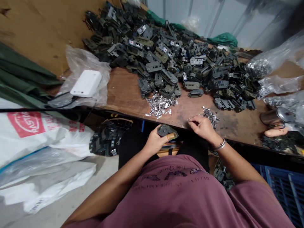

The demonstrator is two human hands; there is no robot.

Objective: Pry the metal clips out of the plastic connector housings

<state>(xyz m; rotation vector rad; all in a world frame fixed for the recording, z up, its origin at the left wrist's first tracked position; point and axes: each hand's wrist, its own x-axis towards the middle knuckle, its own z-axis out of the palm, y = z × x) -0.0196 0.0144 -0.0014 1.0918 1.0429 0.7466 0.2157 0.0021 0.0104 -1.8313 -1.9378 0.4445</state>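
Observation:
My left hand (155, 141) is wrapped round a dark grey part (165, 130), held at the table's front edge above my lap. Yellowish tape covers its thumb. To the right, my right hand (200, 126) is over the table edge, thumb and forefinger pinched together; whatever may be between the tips is too small to name. Beside that hand lies a small heap of shiny metal pieces (210, 116). A larger heap of silvery pieces (158, 106) sits in front of the big pile of dark grey parts (166, 60).
On the left, a white box (86, 83) with a cable rests on clear plastic. At the right stand a metal cup (276, 117) and plastic bags (282, 84). Under the table are a container of dark parts (108, 137) and a blue crate (285, 183). White sacks (42, 133) lie at left.

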